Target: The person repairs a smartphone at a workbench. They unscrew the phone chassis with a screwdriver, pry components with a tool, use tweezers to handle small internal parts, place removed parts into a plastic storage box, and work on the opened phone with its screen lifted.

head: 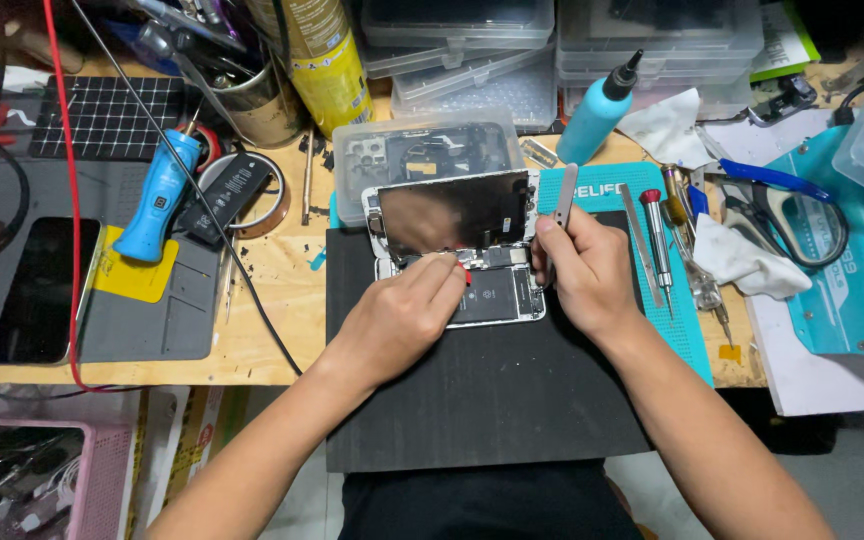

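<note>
On the dark mat (492,400) in front of us lies an opened phone (497,295), its screen (452,212) tilted up and leaning back. Our left hand (402,315) pinches a small tool down among the phone's insides; our right hand (584,270) steadies the phone's edge while gripping tweezers (564,195). We judge that a slip could scratch the board, or that the screen tipping further could strain its cable. The wooden bench (282,290) is crowded: screwdrivers (655,235), a blue bottle (597,112), plastic boxes (422,150), cloths (742,260).
</note>
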A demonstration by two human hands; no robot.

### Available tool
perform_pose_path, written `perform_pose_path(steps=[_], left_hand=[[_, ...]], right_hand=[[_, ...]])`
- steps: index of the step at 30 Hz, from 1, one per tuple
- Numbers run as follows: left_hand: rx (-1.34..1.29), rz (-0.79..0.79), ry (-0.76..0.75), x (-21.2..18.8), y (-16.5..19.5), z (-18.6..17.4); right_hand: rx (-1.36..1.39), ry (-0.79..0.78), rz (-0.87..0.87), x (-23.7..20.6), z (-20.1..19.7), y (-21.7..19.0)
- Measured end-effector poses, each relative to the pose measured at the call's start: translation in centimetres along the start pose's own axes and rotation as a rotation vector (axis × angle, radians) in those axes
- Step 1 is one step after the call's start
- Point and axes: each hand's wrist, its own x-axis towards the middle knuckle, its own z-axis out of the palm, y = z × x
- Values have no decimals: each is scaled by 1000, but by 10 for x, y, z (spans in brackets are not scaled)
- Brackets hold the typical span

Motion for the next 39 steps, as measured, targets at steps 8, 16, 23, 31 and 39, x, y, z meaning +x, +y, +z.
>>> perform_pose_path(steps=[8,16,23,31,39], left_hand=[[-68,-59,-25,-1,-1,-2],[-156,-72,13,-6,-3,-5],[-186,-79,-6,-8,-9,-8],[-197,-60,5,-8,-16,-13],[-225,-41,0,-5,-19,-14]], right_hand=[[-1,-1,40,-1,0,2],[-271,-203,-335,-1,-10,-27],[-608,-385,-150,8,6,-42],[-480,-272,36,5,2,-35],[188,-159,161,-8,-5,-26]])
